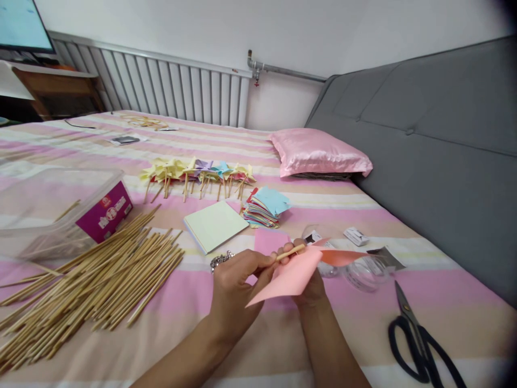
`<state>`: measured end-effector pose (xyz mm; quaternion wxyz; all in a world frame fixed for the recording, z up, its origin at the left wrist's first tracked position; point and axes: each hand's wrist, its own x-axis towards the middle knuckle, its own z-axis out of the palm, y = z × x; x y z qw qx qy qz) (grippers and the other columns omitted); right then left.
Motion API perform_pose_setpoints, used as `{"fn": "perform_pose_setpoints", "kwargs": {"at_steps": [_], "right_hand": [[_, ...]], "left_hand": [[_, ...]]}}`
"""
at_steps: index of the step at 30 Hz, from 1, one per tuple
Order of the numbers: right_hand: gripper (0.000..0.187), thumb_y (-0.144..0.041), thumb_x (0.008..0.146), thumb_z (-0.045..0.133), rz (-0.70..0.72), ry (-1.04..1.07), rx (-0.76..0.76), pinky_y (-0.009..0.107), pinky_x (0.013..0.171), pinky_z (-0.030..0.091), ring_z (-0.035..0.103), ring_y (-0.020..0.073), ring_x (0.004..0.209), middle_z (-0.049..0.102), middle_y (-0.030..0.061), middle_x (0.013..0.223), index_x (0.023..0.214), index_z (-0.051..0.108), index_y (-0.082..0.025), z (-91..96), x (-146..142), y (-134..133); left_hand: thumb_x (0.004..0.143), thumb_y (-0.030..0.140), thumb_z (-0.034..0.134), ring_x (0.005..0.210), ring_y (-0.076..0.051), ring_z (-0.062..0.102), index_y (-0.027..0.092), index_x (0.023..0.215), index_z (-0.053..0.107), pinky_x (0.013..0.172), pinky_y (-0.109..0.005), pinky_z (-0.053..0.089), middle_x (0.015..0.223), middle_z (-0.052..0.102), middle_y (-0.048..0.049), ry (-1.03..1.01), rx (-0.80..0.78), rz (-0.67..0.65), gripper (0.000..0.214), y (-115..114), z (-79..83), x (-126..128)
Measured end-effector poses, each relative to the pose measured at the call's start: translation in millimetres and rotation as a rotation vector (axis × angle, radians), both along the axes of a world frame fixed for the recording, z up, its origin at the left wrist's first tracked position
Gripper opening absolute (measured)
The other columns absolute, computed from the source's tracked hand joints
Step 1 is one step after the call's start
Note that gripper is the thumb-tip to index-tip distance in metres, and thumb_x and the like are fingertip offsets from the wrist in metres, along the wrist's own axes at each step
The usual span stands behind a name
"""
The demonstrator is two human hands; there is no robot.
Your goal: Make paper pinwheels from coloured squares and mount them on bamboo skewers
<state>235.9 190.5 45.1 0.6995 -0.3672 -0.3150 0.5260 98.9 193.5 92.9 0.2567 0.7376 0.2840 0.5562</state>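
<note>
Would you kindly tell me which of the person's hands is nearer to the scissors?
Right. The right hand, partly behind pink paper, is to the left of the scissors; the left hand is farther left, beyond the right hand.

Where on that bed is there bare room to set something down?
Bare bedspread shows beyond the pinwheels, left of the pink pillow, and between that pillow and the small white box. Crowded: left of the hands, with sticks and a plastic tub; right, with packaging and scissors.
</note>
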Motion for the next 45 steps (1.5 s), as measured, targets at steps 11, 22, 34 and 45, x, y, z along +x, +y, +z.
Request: {"fn": "perform_pose_setpoints", "kwargs": {"at_steps": [11, 22, 34, 45], "right_hand": [[0.036, -0.056, 0.059, 0.070, -0.021, 0.106, 0.082, 0.031, 0.054, 0.042, 0.049, 0.0164, 0.051, 0.052, -0.0037, 0.053, 0.060, 0.049, -0.026, 6.8, -2, 0], [0.033, -0.039, 0.060, 0.079, -0.033, 0.140, 0.140, 0.023, 0.054, 0.043, 0.054, 0.0120, 0.061, 0.059, -0.0047, 0.066, 0.081, 0.057, -0.026, 12.3, -4, 0], [0.028, -0.030, 0.057, 0.080, -0.518, 0.009, -0.143, 0.026, 0.060, 0.049, 0.061, 0.0164, 0.069, 0.068, 0.0033, 0.073, 0.074, 0.065, -0.013, 12.7, 12, 14], [0.022, -0.030, 0.061, 0.078, -0.236, 0.074, -0.066, 0.024, 0.065, 0.047, 0.062, 0.0135, 0.069, 0.069, 0.0011, 0.073, 0.075, 0.068, -0.015, 12.8, 18, 12]], "left_hand": [[0.076, 0.006, 0.058, 0.058, -0.013, 0.060, 0.015, 0.076, 0.065, 0.053, -0.021, 0.046, 0.065, 0.066, -0.0047, 0.004, 0.078, -0.053, 0.011, -2, -3.7, 0], [0.074, 0.010, 0.059, 0.053, -0.011, 0.054, 0.013, 0.070, 0.066, 0.049, -0.020, 0.041, 0.061, 0.063, -0.0033, -0.031, -0.091, -0.041, 0.009, -4, -7.3, 4], [0.079, 0.043, 0.056, 0.045, -0.010, 0.052, 0.011, 0.085, 0.065, 0.045, -0.021, 0.040, 0.061, 0.062, -0.0026, 0.061, -0.840, -0.395, 0.033, 23, -26.2, 10], [0.084, 0.039, 0.049, 0.047, -0.008, 0.027, 0.013, 0.085, 0.061, 0.044, -0.019, 0.017, 0.051, 0.032, 0.0071, 0.088, -0.847, -0.340, 0.030, 30, -22.1, 3]]}}
